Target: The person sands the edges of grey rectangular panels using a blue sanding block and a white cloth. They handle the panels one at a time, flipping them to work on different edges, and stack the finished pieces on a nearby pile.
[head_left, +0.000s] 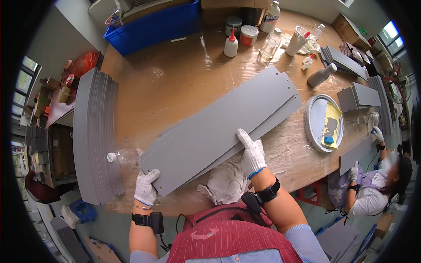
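A long flat grey panel with small holes near its ends lies slantwise before me, on top of several similar panels that stick out beneath it. My left hand, in a white knit glove, grips its near left corner, thumb on the upper face. At the near long edge, my gloved right hand has its thumb on the face and its other fingers largely hidden at the edge. A crumpled white cloth lies beside my right hand. Close to my left hand, a clear plastic bottle rests on its side.
A tall stack of grey panels stands left. Behind are a blue bin and a red-tipped squeeze bottle. Rightward, a round lid carries a yellow sheet and blue block. A co-worker handles another panel.
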Motion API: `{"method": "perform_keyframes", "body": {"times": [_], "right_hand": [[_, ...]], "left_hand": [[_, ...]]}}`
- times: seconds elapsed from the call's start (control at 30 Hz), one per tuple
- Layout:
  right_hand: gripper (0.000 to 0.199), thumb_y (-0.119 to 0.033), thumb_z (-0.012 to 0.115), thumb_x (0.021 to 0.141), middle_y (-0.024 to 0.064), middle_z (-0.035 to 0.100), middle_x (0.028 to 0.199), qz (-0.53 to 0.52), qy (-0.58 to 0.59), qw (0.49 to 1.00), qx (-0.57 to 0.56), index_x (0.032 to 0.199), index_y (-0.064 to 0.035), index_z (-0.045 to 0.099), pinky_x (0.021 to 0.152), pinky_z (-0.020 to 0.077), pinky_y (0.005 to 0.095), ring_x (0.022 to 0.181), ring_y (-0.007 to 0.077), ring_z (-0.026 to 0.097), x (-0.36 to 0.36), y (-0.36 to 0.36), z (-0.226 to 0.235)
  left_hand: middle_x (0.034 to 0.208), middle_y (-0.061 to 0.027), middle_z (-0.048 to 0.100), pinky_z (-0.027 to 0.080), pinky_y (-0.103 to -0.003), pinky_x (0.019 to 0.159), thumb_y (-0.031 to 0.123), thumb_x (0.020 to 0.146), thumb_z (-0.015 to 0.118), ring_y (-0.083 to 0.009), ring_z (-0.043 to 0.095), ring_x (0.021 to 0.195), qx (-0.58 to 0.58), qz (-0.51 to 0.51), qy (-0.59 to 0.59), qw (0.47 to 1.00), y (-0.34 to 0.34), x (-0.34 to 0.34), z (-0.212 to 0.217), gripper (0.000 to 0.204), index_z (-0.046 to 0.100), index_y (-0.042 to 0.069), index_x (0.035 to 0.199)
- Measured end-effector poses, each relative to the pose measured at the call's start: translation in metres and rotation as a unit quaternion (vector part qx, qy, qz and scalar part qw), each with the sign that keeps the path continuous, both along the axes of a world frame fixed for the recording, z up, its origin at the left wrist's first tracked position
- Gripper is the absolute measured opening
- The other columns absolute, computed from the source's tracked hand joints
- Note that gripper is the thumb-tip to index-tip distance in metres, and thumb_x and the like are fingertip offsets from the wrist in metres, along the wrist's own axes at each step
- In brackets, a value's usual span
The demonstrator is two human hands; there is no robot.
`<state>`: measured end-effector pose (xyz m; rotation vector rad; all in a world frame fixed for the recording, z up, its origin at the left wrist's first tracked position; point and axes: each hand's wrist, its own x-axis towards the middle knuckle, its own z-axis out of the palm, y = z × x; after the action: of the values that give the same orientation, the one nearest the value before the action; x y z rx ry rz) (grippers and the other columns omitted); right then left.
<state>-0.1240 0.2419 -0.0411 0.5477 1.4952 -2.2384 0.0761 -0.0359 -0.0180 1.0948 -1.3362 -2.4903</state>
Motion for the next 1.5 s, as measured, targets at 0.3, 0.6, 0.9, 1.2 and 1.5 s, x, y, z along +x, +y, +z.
{"method": "perform_keyframes", "body": {"times": [0.3, 0.6, 0.9, 1.2, 1.5], "right_hand": [[0.034, -0.024, 0.062, 0.097, 0.0082, 0.062, 0.126, 0.028, -0.127, 0.968, -0.216, 0.128, -0.0114, 0.056, 0.096, 0.0538, 0.0473, 0.115, 0.0277, 0.062, 0.045, -0.005, 0.016], [0.054, -0.026, 0.073, 0.081, 0.0096, 0.064, 0.133, 0.147, -0.063, 0.949, -0.272, 0.131, -0.0087, 0.062, 0.108, 0.0448, 0.0479, 0.124, 0.0308, 0.058, 0.104, 0.065, -0.001], [0.047, -0.031, 0.057, 0.092, 0.013, 0.063, 0.126, -0.045, -0.142, 0.989, -0.01, 0.132, -0.0069, 0.053, 0.094, 0.0501, 0.045, 0.115, 0.0299, 0.061, 0.182, 0.148, 0.064], [0.052, 0.007, 0.075, 0.072, 0.0089, 0.066, 0.104, 0.006, -0.012, 1.0, -0.017, 0.121, -0.0008, 0.059, 0.076, 0.0535, 0.0348, 0.092, 0.0211, 0.063, 0.239, 0.172, 0.059], [0.024, 0.008, 0.073, 0.079, 0.0101, 0.071, 0.108, 0.054, 0.148, 0.987, -0.015, 0.101, -0.0033, 0.071, 0.088, 0.055, 0.0376, 0.1, 0.023, 0.069, 0.243, 0.228, 0.029]], "left_hand": [[0.123, -0.0096, 0.062, 0.054, -0.037, 0.095, 0.001, 0.071, 0.084, -0.0212, 0.063, 0.11, -0.083, -0.072, 0.069, 0.992, 0.001, 0.02, 0.026, 0.073, 0.048, 0.004, 0.136], [0.123, -0.007, 0.061, 0.048, -0.038, 0.097, 0.016, 0.06, 0.098, -0.0183, 0.058, 0.113, -0.149, -0.246, 0.05, 0.956, -0.031, 0.078, 0.036, 0.086, 0.052, 0.004, 0.132], [0.112, -0.0024, 0.061, 0.048, -0.033, 0.091, 0.009, 0.056, 0.097, -0.0151, 0.058, 0.103, -0.022, -0.376, 0.034, 0.926, -0.015, 0.072, 0.011, 0.072, 0.06, 0.007, 0.118], [0.111, -0.0034, 0.065, 0.05, -0.033, 0.091, 0.009, 0.051, 0.098, -0.0135, 0.059, 0.101, -0.027, -0.417, -0.036, 0.908, 0.011, 0.057, 0.017, 0.075, 0.059, 0.007, 0.116], [0.119, -0.0127, 0.067, 0.053, -0.043, 0.096, -0.007, 0.045, 0.091, -0.0275, 0.065, 0.109, 0.038, -0.338, -0.057, 0.939, 0.094, 0.053, 0.007, 0.098, 0.052, -0.001, 0.134]]}}
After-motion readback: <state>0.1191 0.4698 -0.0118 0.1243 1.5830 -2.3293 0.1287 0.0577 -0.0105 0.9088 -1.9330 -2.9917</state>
